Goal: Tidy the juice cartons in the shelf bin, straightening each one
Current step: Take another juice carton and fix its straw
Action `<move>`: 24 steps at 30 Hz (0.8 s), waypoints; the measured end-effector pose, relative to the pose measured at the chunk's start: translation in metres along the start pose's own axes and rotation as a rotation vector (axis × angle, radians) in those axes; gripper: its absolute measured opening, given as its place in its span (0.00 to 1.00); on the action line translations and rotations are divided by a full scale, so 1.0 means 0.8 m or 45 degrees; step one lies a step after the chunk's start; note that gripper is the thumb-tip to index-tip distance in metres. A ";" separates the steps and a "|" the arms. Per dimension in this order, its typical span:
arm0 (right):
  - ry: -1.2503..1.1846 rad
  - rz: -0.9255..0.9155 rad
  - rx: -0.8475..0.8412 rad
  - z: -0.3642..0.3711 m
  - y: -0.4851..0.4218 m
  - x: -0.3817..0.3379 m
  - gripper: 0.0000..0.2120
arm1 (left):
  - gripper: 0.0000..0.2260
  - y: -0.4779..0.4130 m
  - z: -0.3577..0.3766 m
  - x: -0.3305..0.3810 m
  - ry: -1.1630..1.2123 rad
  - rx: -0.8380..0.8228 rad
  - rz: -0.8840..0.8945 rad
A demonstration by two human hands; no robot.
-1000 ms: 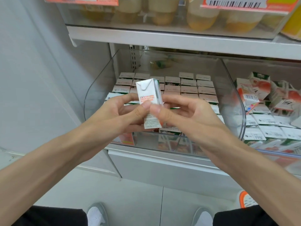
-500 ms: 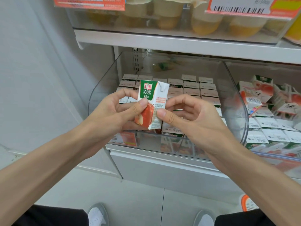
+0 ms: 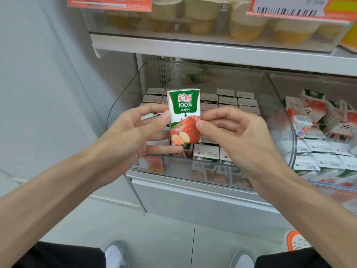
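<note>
Green, white and red juice carton [image 3: 184,117] held upright in front of a clear plastic shelf bin [image 3: 135,93], its apple picture facing the camera and its long axis vertical. Left hand [image 3: 127,138] pinches the carton's left edge, with the thumb on the front and the fingers curled behind and under the base. Right hand [image 3: 237,138] pinches the right edge, with the thumb tip on the apple picture. The carton sits between the two hands and touches both, neither hand plainly nearer, and it is raised above and in front of the rows of cartons [image 3: 228,102] standing in the bin. Those rows show their tops in tidy lines; whether a gap waits for this carton cannot be told, as the hands hide the front rows. By the look of it, the carton is squared up, and the next move would take it away from the body and down into the bin, kept upright to match its neighbours. Loose cartons [image 3: 309,113] lie jumbled in the next bin to the right
</note>
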State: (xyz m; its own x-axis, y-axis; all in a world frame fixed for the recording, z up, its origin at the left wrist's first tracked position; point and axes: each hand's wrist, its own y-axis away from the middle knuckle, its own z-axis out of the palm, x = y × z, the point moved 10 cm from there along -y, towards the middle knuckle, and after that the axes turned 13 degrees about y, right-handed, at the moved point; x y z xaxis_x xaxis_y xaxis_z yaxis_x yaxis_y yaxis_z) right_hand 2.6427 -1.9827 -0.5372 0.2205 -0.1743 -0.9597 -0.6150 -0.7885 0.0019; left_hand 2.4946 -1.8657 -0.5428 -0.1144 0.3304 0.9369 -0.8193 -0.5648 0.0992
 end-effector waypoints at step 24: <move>0.136 -0.036 -0.308 0.033 0.001 -0.006 0.08 | 0.17 -0.003 -0.016 0.008 -0.245 0.078 0.078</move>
State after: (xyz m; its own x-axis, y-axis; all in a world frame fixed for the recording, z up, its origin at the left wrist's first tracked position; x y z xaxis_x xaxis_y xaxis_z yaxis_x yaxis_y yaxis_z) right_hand 2.6207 -1.9669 -0.5402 0.3214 -0.2016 -0.9252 -0.4117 -0.9096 0.0552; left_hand 2.4888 -1.8524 -0.5412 -0.0484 0.1471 0.9879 -0.7776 -0.6264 0.0552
